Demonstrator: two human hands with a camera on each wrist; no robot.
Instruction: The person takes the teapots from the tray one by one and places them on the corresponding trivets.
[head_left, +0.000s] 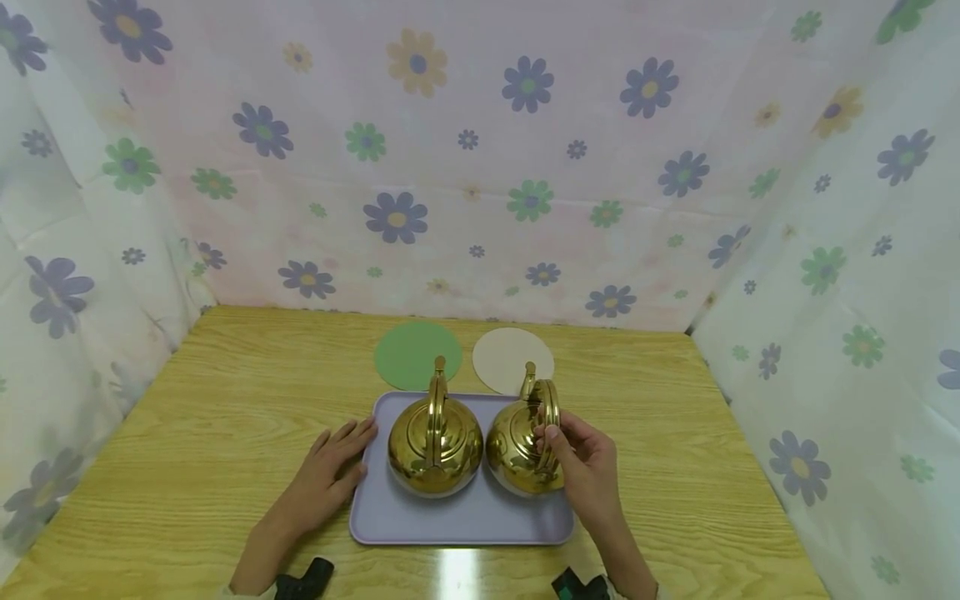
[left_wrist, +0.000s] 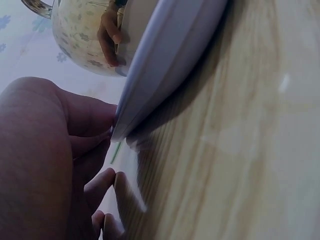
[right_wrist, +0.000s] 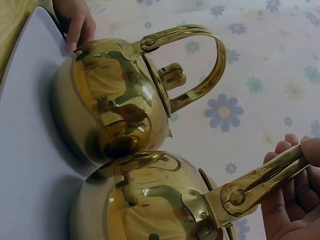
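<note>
Two shiny gold kettles stand side by side on a lilac tray [head_left: 465,527]. My right hand [head_left: 592,467] grips the handle [right_wrist: 267,180] of the right kettle [head_left: 517,454], thumb on the near side and fingers behind it. That handle leans to the right in the head view. The left kettle [head_left: 435,454] has its handle raised upright, and no hand is on it. At the tray's left side my left hand [head_left: 322,479] lies with fingers extended, fingertips touching the rim [left_wrist: 135,95]. Both spouts point toward the back.
Behind the tray lie a green round mat [head_left: 416,354] and a cream round mat [head_left: 510,354], side by side on the wooden table [head_left: 262,392]. Flower-patterned curtain [head_left: 465,167] encloses the table at the back and both sides.
</note>
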